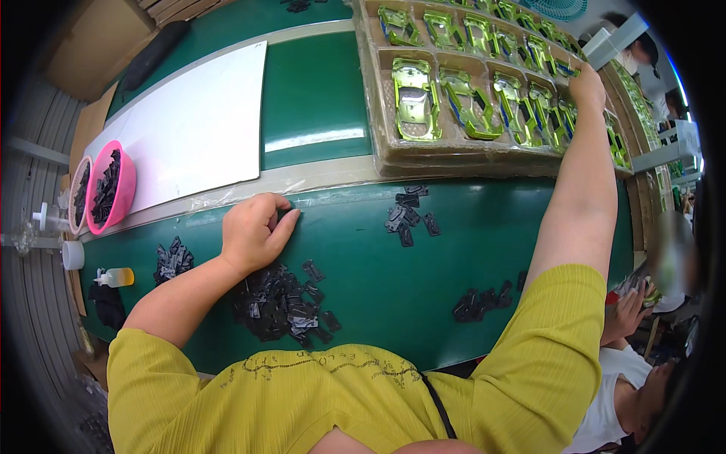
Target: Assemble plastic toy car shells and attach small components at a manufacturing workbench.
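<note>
My left hand [255, 233] rests above the green table with its fingers curled in. Something dark shows between thumb and forefinger, too small to name. Just below it lies a big heap of small flat black plastic parts [276, 303]. My right arm is stretched far out, and my right hand [588, 91] reaches to the right end of a cardboard tray [454, 159]. Its fingertips are hidden at the compartments there, so what they touch cannot be seen. Shiny green toy car body shells [415, 98] lie in the tray's compartments, some with blue bits.
More black parts lie in piles at the middle [408, 216], right [482, 303] and left [174, 261]. A pink basket [128, 185] of black parts stands by a white board [189, 121]. A small bottle of yellow liquid [117, 278] lies left. Another person [624, 393] sits right.
</note>
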A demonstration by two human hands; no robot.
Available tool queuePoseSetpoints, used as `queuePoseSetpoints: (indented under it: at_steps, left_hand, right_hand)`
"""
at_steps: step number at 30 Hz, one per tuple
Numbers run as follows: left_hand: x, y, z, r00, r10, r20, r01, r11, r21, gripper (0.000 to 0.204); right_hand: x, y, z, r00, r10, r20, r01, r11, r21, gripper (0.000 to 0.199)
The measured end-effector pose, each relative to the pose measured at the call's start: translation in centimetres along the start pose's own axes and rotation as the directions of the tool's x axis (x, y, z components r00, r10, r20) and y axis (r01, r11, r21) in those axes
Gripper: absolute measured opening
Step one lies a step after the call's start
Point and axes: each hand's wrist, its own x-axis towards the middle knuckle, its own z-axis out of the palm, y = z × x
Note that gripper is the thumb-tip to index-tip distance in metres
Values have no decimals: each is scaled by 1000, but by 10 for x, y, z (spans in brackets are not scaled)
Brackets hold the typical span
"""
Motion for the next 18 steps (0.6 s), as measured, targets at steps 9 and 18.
queuePoseSetpoints:
  at_steps: [9,18]
  left_hand:
    - [-3,2,-3,998,-47,35,45,998,45,16]
    - [-8,-11,-2,999,-48,-21,48,999,1,24]
  right_hand:
    - [-10,-1,-6,997,59,46,-62,995,77,39]
    - [-153,-39,-170,968,-189,-165,236,465,853,21]
